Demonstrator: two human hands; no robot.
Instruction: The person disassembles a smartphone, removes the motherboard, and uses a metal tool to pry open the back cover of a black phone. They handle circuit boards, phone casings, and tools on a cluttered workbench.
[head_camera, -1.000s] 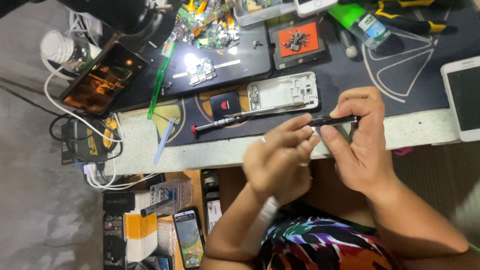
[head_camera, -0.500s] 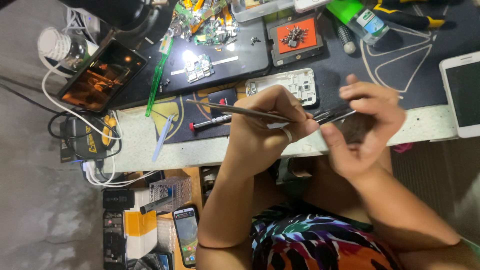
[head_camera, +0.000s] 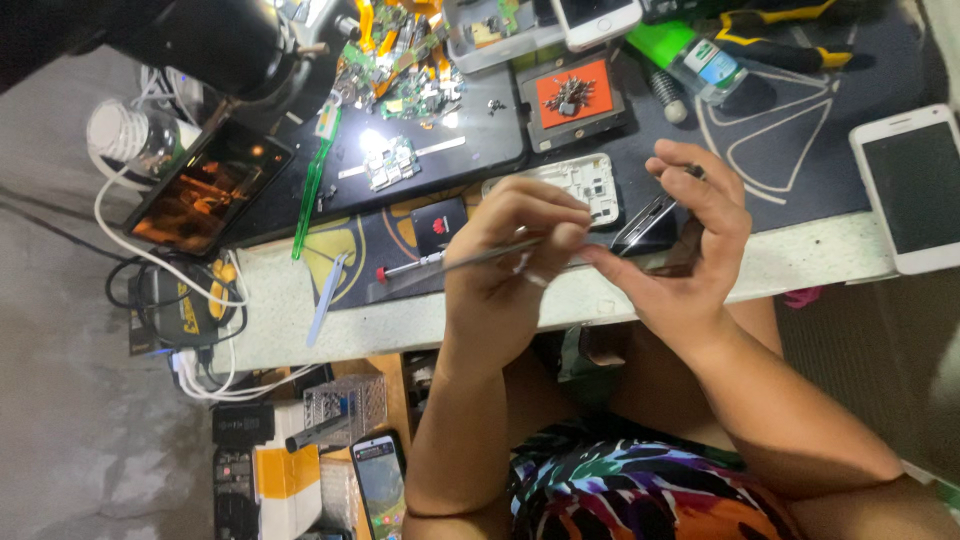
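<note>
My left hand (head_camera: 505, 270) grips a thin metal tool (head_camera: 455, 260) with a red end that points left over the table edge. Its tip meets a dark phone (head_camera: 650, 225), which my right hand (head_camera: 690, 250) holds tilted on its edge above the dark work mat (head_camera: 780, 150). Just behind my left fingers lies a white phone frame (head_camera: 580, 178). A small black box (head_camera: 438, 222) sits on the mat left of my left hand.
A white phone (head_camera: 908, 185) lies at the right edge. Behind are an orange screw tray (head_camera: 570, 95), a green bottle (head_camera: 690, 55), loose circuit boards (head_camera: 400, 45) and a green pry stick (head_camera: 312, 190). A lit phone (head_camera: 205, 190), cables and a charger (head_camera: 185, 300) crowd the left.
Both hands moved up from the table's front edge over the mat. The phone now stands tilted on its edge, and the tool's tip has come in against it.
</note>
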